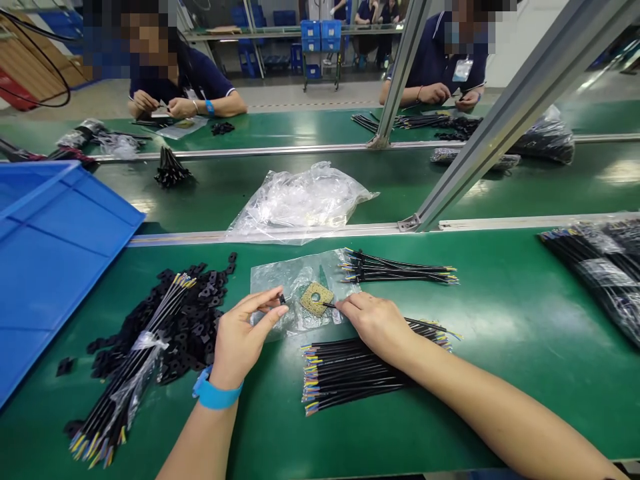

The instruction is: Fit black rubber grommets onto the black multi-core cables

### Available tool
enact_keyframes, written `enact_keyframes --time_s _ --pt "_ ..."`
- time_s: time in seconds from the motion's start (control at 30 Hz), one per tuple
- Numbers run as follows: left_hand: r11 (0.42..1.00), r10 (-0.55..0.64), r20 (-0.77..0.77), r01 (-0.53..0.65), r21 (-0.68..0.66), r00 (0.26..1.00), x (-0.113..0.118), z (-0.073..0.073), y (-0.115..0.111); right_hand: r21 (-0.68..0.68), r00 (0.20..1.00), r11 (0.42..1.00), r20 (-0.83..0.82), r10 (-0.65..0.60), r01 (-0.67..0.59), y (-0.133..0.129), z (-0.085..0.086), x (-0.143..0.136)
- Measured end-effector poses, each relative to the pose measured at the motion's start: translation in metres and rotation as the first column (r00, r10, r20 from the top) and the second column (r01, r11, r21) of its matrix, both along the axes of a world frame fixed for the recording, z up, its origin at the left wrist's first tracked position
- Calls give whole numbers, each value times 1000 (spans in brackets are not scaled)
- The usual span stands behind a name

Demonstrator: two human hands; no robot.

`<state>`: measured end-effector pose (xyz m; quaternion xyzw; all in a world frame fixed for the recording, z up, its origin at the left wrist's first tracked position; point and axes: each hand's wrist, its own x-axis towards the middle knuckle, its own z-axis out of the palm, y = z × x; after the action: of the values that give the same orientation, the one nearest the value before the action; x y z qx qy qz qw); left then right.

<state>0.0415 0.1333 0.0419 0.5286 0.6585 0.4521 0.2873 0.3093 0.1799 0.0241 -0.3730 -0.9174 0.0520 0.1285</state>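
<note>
Between thumb and fingertips, my left hand [246,332] pinches a small black plastic part [282,299]. My right hand [379,325] is closed around a black cable [330,305], whose stripped end reaches over a yellowish sponge [317,299] with a hole in its middle. The sponge lies on a clear plastic bag [267,277]. Under and beside my right hand is a row of black cables [350,373] with coloured wire ends. Farther back lies a smaller group of cables [400,272], several with black parts at their left ends.
Loose black parts [200,313] are heaped at left beneath a tied cable bundle [135,373]. A blue bin [60,253] stands beside them. Wrapped cables [605,267] lie right; a crumpled plastic bag [305,197] lies behind. A metal post [500,127] slants upward. Two co-workers sit opposite.
</note>
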Motion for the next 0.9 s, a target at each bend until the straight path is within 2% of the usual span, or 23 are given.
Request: enact_keyframes --time_s 0.1,0.2,0.3,0.5,0.7,0.77,0.9 --pt "995 18 252 6 -95 967 4 -1 1 14 959 999 -280 32 -30 0 8 -1" --pt "987 44 542 47 -154 839 11 0 1 37 850 997 -521 78 -69 -6 21 -4" --pt "981 29 685 110 -158 728 19 1 -1 76 794 995 -599 103 -72 -13 30 -7" --pt "979 29 722 126 -160 691 24 -2 -4 81 777 993 -618 117 -85 -17 30 -10" --pt "975 26 704 137 -175 710 25 0 -4 188 866 980 -476 151 -67 -18 28 -6" --pt "973 19 678 144 -183 735 25 0 -4 233 894 970 -417 162 -68 -19 30 -4" --pt "976 -61 535 163 -146 843 22 -2 -7 335 922 938 -326 208 -92 -23 37 -1"
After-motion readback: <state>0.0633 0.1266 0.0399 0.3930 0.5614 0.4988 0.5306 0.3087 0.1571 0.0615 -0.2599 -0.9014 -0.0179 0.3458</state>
